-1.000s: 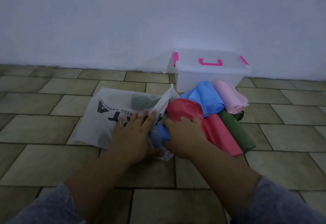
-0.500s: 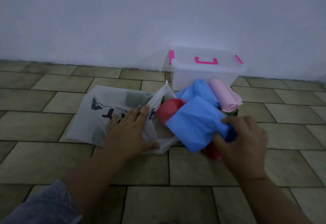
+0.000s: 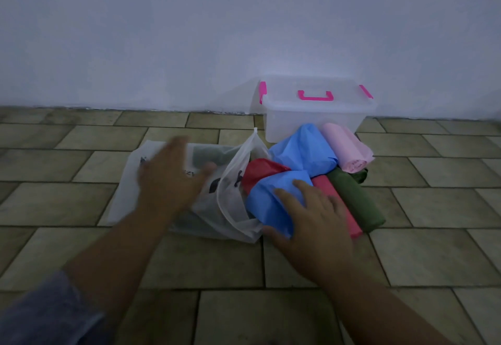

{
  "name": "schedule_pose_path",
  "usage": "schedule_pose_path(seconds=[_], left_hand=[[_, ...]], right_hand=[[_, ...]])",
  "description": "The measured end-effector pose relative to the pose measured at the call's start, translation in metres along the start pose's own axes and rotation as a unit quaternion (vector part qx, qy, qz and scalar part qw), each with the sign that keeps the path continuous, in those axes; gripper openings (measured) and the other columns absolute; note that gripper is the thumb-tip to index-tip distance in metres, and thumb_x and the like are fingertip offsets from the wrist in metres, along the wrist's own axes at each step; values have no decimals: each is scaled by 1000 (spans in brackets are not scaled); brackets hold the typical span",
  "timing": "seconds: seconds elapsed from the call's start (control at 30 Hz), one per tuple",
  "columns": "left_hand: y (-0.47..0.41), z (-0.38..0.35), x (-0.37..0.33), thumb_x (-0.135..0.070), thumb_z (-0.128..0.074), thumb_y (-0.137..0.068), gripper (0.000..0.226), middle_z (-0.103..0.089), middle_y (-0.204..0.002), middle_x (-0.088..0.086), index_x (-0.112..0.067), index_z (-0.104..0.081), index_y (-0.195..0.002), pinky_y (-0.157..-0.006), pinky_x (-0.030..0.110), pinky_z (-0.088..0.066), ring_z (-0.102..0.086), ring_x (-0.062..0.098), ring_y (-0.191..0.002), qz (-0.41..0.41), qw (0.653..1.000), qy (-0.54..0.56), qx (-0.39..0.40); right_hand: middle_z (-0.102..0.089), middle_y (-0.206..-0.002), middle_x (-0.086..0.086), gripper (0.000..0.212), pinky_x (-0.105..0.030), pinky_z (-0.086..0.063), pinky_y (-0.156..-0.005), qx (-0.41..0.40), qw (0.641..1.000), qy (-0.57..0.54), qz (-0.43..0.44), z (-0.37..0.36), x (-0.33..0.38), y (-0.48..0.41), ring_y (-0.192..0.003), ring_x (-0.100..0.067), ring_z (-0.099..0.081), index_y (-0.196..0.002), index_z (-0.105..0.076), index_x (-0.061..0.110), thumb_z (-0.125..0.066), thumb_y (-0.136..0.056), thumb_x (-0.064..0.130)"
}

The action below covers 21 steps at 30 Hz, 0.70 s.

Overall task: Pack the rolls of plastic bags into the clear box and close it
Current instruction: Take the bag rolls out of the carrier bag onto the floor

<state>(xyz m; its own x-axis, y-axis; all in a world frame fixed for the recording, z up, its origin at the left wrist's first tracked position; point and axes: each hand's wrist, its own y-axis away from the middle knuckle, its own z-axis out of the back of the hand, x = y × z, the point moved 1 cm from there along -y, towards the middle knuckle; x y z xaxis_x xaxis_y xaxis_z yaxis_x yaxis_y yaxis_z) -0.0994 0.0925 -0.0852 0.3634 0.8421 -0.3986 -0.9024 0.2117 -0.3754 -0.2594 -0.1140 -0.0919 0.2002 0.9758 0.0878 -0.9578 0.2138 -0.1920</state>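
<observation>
A clear box (image 3: 311, 119) with pink latches and handle stands against the wall, lid on. In front of it lies a pile of rolls: a far blue roll (image 3: 303, 152), a pink roll (image 3: 347, 146), a red roll (image 3: 260, 171), a coral roll (image 3: 339, 203), a green roll (image 3: 357, 201). My right hand (image 3: 311, 220) rests on the near blue roll (image 3: 271, 195), thumb at its near end, fingers loosely over it. My left hand (image 3: 168, 179), blurred and with fingers spread, hovers over the white carrier bag (image 3: 130, 195), whose mouth gapes toward the rolls.
Dark rolls show through the white carrier bag. The floor is tan brick-pattern tile. A pale wall runs behind the box. Bare floor lies to the left, the right and in front of me.
My right hand has set the near blue roll down onto the pile, against the red roll. My left hand has lifted off the carrier bag and shifted left.
</observation>
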Motion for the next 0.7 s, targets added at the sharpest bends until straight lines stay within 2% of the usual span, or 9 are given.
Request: schedule_pose_path(seconds=[0.03, 0.07, 0.1, 0.17, 0.23, 0.37, 0.5, 0.6, 0.7], left_hand=[[-15, 7, 14, -68, -46, -78, 79, -46, -138, 13, -17, -32, -137, -93, 57, -39, -48, 36, -121, 60, 997, -44, -30], [-30, 14, 29, -63, -50, -79, 78, -44, -138, 15, -14, -32, -137, -91, 56, -40, -47, 39, -120, 139, 987, -79, -20], [-41, 19, 42, -58, -53, -79, 77, -43, -137, 17, -10, -33, -137, -90, 55, -41, -47, 40, -119, 220, 971, -86, 15], [-52, 22, 58, -42, -58, -81, 66, -50, -124, 22, -1, -42, -130, -84, 47, -44, -51, 40, -107, 323, 937, -75, 108], [-53, 17, 57, -23, -55, -87, 44, -55, -115, 24, 6, -52, -121, -80, 42, -42, -53, 38, -100, 318, 930, -85, 164], [-59, 19, 30, -12, -43, -92, 31, -58, -118, 22, -1, -58, -117, -87, 46, -45, -56, 38, -105, 253, 954, -132, 95], [-77, 53, -23, -14, -38, -94, 34, -60, -114, 18, -13, -61, -119, -84, 47, -47, -59, 37, -101, 30, 992, -121, -33], [-88, 87, -69, -18, -40, -96, 34, -61, -112, 16, -19, -60, -123, -85, 45, -46, -59, 36, -101, -107, 988, -68, -91], [-89, 116, -106, -27, -40, -98, 34, -60, -110, 14, -21, -59, -126, -86, 38, -40, -56, 35, -103, -175, 975, -34, -136]], right_hand=[[-22, -156, -4, 74, -54, -14, -112, 26, 1000, -4, 16, -9, 4, 2, -142, -30, -20, -143, -18, 46, -25, -77, 80], [-7, -160, -3, 77, -54, -2, -113, 40, 999, -3, 25, -19, 4, 5, -146, -30, -6, -145, -6, 47, -20, -78, 81], [-2, -160, -3, 78, -55, 3, -112, 44, 999, 4, 27, -27, 3, 9, -146, -31, 1, -146, -3, 47, -18, -78, 81], [-15, -158, -6, 77, -58, -6, -112, 45, 998, 30, 27, -35, -1, 15, -145, -33, -7, -147, -19, 42, -23, -79, 79], [-30, -153, -8, 74, -59, -16, -111, 39, 998, 30, 24, -36, -4, 17, -143, -33, -20, -144, -33, 37, -28, -82, 76], [-33, -152, -7, 72, -58, -17, -111, 42, 999, 19, 12, -39, -4, 16, -142, -32, -22, -143, -35, 38, -27, -82, 76], [-29, -154, -6, 71, -56, -11, -112, 34, 999, 13, 13, -40, -6, 17, -144, -31, -17, -143, -33, 39, -28, -83, 76], [-18, -158, -3, 72, -54, -2, -114, 35, 999, 5, 8, -40, -6, 18, -146, -28, -5, -146, -22, 42, -20, -83, 77], [-15, -158, -2, 73, -54, -1, -114, 27, 1000, -7, 7, -40, -7, 20, -146, -27, -1, -147, -17, 41, -18, -83, 76]])
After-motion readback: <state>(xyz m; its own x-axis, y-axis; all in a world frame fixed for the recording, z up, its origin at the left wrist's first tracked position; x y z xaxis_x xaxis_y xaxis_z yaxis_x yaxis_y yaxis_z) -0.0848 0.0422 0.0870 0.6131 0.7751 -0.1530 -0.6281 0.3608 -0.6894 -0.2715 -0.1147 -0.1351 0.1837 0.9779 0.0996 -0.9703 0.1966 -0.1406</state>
